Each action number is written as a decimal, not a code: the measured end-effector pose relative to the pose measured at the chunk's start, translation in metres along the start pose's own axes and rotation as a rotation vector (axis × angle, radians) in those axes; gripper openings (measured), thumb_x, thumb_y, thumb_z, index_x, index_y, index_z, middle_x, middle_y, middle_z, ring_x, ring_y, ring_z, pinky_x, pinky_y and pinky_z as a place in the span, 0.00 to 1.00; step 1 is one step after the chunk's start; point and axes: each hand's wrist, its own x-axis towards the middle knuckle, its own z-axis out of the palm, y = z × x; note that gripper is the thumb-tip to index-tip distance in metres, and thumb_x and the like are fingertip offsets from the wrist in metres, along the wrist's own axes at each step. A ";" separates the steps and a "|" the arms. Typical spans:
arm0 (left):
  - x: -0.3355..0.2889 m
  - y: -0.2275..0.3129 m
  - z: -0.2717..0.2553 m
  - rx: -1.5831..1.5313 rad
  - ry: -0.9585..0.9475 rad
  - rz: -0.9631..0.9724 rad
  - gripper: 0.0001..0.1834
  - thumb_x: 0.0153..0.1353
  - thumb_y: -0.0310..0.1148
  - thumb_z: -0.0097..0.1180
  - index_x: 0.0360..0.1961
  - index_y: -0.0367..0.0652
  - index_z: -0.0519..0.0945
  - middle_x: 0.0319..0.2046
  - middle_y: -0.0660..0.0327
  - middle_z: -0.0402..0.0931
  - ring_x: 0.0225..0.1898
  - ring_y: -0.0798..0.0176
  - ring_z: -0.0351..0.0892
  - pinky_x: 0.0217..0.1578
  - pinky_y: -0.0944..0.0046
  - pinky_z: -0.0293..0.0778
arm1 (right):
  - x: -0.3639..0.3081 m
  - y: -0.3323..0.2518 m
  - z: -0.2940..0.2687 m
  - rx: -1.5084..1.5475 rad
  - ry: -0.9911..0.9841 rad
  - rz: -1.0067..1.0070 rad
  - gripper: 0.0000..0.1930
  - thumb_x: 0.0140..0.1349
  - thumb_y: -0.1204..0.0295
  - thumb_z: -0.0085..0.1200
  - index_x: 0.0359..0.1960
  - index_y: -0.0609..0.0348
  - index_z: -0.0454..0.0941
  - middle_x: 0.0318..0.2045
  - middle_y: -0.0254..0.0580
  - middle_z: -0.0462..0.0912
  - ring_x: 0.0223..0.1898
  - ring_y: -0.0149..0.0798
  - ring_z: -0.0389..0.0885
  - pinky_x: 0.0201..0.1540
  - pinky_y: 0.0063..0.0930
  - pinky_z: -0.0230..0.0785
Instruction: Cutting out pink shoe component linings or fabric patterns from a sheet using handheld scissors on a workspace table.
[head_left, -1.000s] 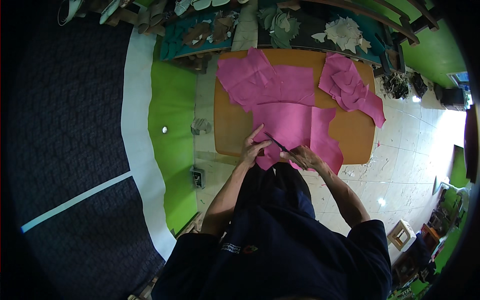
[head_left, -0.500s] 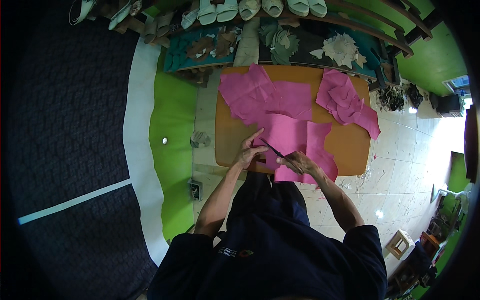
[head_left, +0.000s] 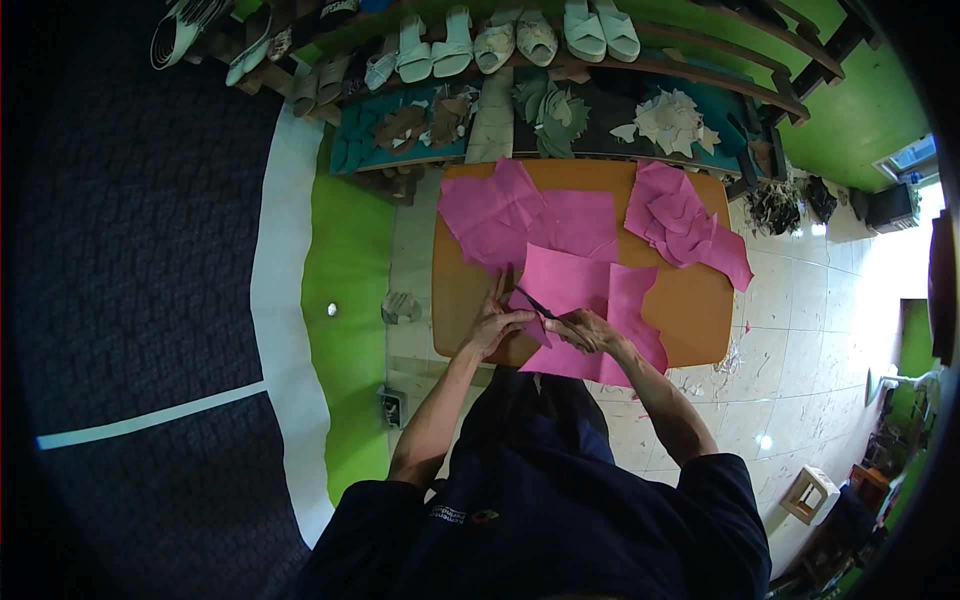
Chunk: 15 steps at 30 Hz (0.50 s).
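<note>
A pink sheet (head_left: 572,283), perhaps leather or cloth, lies over the near part of the orange-brown table (head_left: 700,320) and overhangs its front edge. My right hand (head_left: 582,330) is closed round the handles of dark scissors (head_left: 537,304), whose blades point up and left at the sheet's left edge. At that edge my left hand (head_left: 490,326) steadies the sheet, thumb over a narrow pink flap and the other fingers stretched forward. The scissors' handles are mostly hidden in my right hand.
More pink pieces (head_left: 490,215) lie at the table's far left, and a crumpled pink pile (head_left: 680,222) hangs over its right side. Behind stands a bench with green cut pieces (head_left: 553,115) and cream ones (head_left: 672,122), below a rack of sandals (head_left: 450,50). Scraps litter the tiled floor.
The whole scene sits slightly lower in view. My left fingers have drawn closer together, and the pink flap by the scissors now hangs at an angle from the sheet.
</note>
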 end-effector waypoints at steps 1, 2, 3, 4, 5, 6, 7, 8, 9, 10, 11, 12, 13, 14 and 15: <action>0.001 0.000 0.001 -0.024 0.012 -0.040 0.59 0.56 0.14 0.61 0.77 0.51 0.34 0.66 0.51 0.65 0.47 0.60 0.83 0.39 0.66 0.84 | 0.006 0.002 0.003 -0.058 0.040 -0.051 0.31 0.60 0.38 0.58 0.24 0.59 0.80 0.12 0.34 0.70 0.15 0.29 0.70 0.19 0.30 0.61; 0.001 0.000 0.001 -0.021 0.000 -0.045 0.59 0.56 0.14 0.61 0.77 0.51 0.34 0.66 0.51 0.65 0.47 0.60 0.83 0.39 0.66 0.84 | 0.008 0.006 0.004 -0.115 0.083 -0.099 0.31 0.60 0.39 0.59 0.23 0.60 0.80 0.11 0.34 0.70 0.14 0.29 0.70 0.18 0.30 0.61; 0.001 0.001 -0.002 -0.039 0.022 -0.052 0.59 0.55 0.15 0.62 0.77 0.52 0.35 0.63 0.52 0.67 0.47 0.59 0.83 0.38 0.65 0.84 | 0.011 0.011 0.003 -0.108 0.097 -0.093 0.31 0.60 0.39 0.59 0.23 0.60 0.80 0.11 0.34 0.70 0.14 0.29 0.70 0.18 0.30 0.61; -0.001 0.000 -0.006 -0.060 0.049 -0.063 0.60 0.55 0.15 0.62 0.78 0.54 0.35 0.60 0.52 0.70 0.46 0.59 0.83 0.37 0.65 0.84 | 0.010 0.007 0.004 -0.137 0.129 -0.099 0.31 0.60 0.39 0.60 0.22 0.60 0.80 0.11 0.34 0.70 0.14 0.28 0.70 0.18 0.30 0.61; -0.002 -0.007 -0.020 -0.062 0.043 -0.066 0.60 0.55 0.15 0.62 0.78 0.54 0.35 0.60 0.52 0.70 0.46 0.59 0.83 0.37 0.65 0.84 | 0.005 -0.005 0.007 -0.173 0.158 -0.110 0.31 0.59 0.40 0.61 0.21 0.60 0.80 0.10 0.34 0.69 0.14 0.28 0.70 0.18 0.30 0.61; -0.002 -0.013 -0.035 -0.061 0.120 -0.031 0.58 0.55 0.16 0.63 0.78 0.55 0.38 0.59 0.52 0.71 0.46 0.58 0.83 0.38 0.64 0.84 | -0.004 -0.015 0.011 -0.111 0.193 -0.136 0.31 0.58 0.41 0.63 0.18 0.61 0.78 0.09 0.35 0.68 0.14 0.29 0.71 0.19 0.32 0.62; 0.001 -0.018 -0.047 -0.057 0.189 0.004 0.57 0.55 0.17 0.63 0.78 0.56 0.41 0.58 0.53 0.72 0.45 0.58 0.83 0.39 0.64 0.84 | -0.006 -0.012 0.013 -0.108 0.207 -0.130 0.31 0.58 0.41 0.63 0.18 0.61 0.78 0.09 0.35 0.68 0.14 0.29 0.71 0.19 0.32 0.62; 0.002 -0.020 -0.052 -0.066 0.349 0.037 0.55 0.55 0.17 0.64 0.77 0.56 0.44 0.57 0.53 0.73 0.45 0.58 0.84 0.39 0.63 0.84 | -0.007 -0.003 0.016 -0.211 0.356 -0.193 0.31 0.58 0.42 0.63 0.18 0.62 0.78 0.09 0.37 0.69 0.14 0.31 0.72 0.20 0.34 0.63; 0.005 -0.021 -0.057 -0.073 0.507 0.071 0.54 0.55 0.18 0.64 0.77 0.56 0.47 0.56 0.54 0.73 0.44 0.58 0.84 0.40 0.63 0.84 | -0.009 0.007 0.019 -0.316 0.505 -0.253 0.31 0.58 0.43 0.64 0.19 0.63 0.77 0.10 0.39 0.70 0.14 0.32 0.73 0.21 0.36 0.65; 0.007 -0.020 -0.063 -0.070 0.490 0.062 0.54 0.55 0.18 0.64 0.77 0.56 0.47 0.56 0.54 0.73 0.44 0.58 0.84 0.40 0.63 0.84 | -0.010 0.020 0.023 -0.293 0.635 -0.217 0.30 0.56 0.44 0.66 0.19 0.64 0.75 0.11 0.44 0.72 0.14 0.41 0.74 0.23 0.40 0.67; 0.007 -0.018 -0.072 -0.088 0.598 0.129 0.52 0.55 0.21 0.66 0.76 0.55 0.51 0.59 0.52 0.70 0.49 0.55 0.81 0.44 0.58 0.83 | -0.008 0.034 0.026 -0.289 0.640 -0.207 0.30 0.56 0.44 0.66 0.19 0.64 0.75 0.11 0.44 0.72 0.14 0.41 0.74 0.23 0.40 0.67; 0.008 -0.017 -0.077 -0.105 0.705 0.197 0.50 0.54 0.24 0.68 0.75 0.54 0.55 0.62 0.51 0.67 0.55 0.53 0.78 0.48 0.53 0.81 | -0.009 0.048 0.026 -0.295 0.781 -0.141 0.30 0.55 0.44 0.67 0.19 0.63 0.75 0.12 0.46 0.74 0.15 0.45 0.75 0.25 0.42 0.68; 0.007 -0.018 -0.080 -0.103 0.702 0.194 0.50 0.54 0.24 0.68 0.75 0.54 0.55 0.62 0.51 0.67 0.55 0.53 0.78 0.48 0.53 0.81 | -0.012 0.059 0.025 -0.304 0.919 -0.081 0.29 0.54 0.45 0.67 0.20 0.62 0.75 0.13 0.48 0.76 0.16 0.49 0.77 0.26 0.43 0.69; 0.008 -0.021 -0.082 0.267 0.822 0.221 0.48 0.55 0.28 0.69 0.74 0.54 0.57 0.65 0.49 0.59 0.61 0.49 0.68 0.53 0.48 0.76 | -0.022 0.064 0.022 -0.251 0.883 0.041 0.29 0.51 0.44 0.69 0.24 0.61 0.76 0.18 0.50 0.80 0.23 0.54 0.81 0.30 0.47 0.71; 0.006 -0.023 -0.084 0.643 0.925 0.247 0.46 0.55 0.33 0.71 0.73 0.55 0.60 0.69 0.47 0.50 0.68 0.45 0.59 0.58 0.43 0.71 | -0.033 0.069 0.020 -0.248 0.886 0.048 0.29 0.51 0.44 0.69 0.24 0.61 0.76 0.18 0.50 0.80 0.23 0.54 0.81 0.30 0.47 0.71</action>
